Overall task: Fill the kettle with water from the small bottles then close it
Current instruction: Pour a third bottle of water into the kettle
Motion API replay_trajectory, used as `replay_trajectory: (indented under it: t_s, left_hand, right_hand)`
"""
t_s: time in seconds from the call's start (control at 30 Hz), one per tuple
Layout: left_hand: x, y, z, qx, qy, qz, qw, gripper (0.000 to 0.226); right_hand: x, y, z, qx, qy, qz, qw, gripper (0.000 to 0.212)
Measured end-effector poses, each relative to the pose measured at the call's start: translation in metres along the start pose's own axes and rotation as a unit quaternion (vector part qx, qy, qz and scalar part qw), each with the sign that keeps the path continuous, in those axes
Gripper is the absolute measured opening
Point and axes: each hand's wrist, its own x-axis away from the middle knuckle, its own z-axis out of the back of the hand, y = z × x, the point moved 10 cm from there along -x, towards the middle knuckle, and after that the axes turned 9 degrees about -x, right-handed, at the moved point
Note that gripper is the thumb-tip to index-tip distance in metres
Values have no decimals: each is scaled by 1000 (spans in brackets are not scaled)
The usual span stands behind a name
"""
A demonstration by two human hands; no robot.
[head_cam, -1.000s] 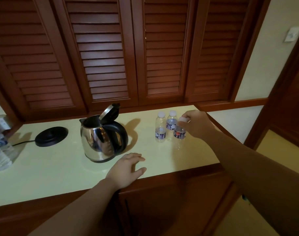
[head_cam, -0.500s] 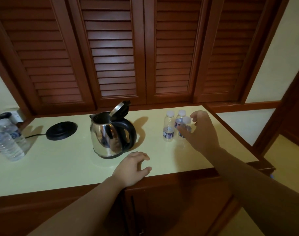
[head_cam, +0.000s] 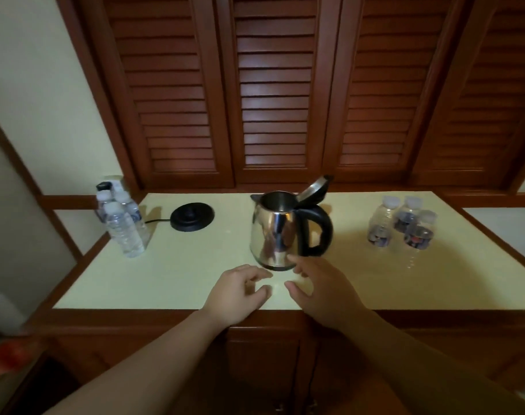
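The labels on the three small clear plastic bottles with white caps are too blurred to read. The polished steel kettle with black handle stands mid-counter on the pale yellow countertop, its lid tilted up. The left hand rests at the counter's front edge, fingers loosely curled, holding nothing. The right hand is beside it, fingers spread apart, empty, fingertips near the kettle base; contact cannot be determined.

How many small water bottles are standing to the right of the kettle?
3, clustered on the counter's right side: one at the left, one behind, one nearest the front. None looks hidden.
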Motion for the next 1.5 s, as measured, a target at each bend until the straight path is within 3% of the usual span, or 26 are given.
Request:
replay_trajectory:
  t_s: [0.27, 0.37, 0.5, 0.67, 0.77, 0.93, 1.1, 1.33, 1.5]
  left_hand:
    - [43, -135, 115, -65, 44, 91, 993, 39]
    - [50, -173, 147, -63, 57, 125, 988, 38]
    - [52, -214, 178, -27, 97, 184, 978, 44]
    - [48, -254, 209, 97, 230, 285, 925, 56]
    - [36, -257, 213, 152, 255, 293, 909, 67]
    - [23, -243, 191, 140, 234, 247, 930, 37]
    - [1, -202, 141, 115, 94, 193, 970, 28]
    - [-6, -147, 97, 115, 20, 127, 985, 28]
    - [-7, -134, 93, 101, 18, 116, 988, 40]
  right_hand:
    - [-51, -68, -140, 21, -172, -47, 984, 74]
    - [-66, -71, -172, 21, -192, -78, 978, 74]
    - [-72, -63, -194, 105, -202, -82, 970, 75]
    - [-71, -58, -189, 108, -182, -90, 973, 73]
    - [-68, -55, -186, 84, -184, -109, 973, 74]
    - [-65, -52, -178, 47, -171, -130, 975, 70]
    - [-80, -51, -154, 38, -144, -147, 978, 65]
    - [-142, -119, -83, -9, -36, -64, 997, 53]
    - [-167, -157, -80, 29, -61, -44, 997, 42]
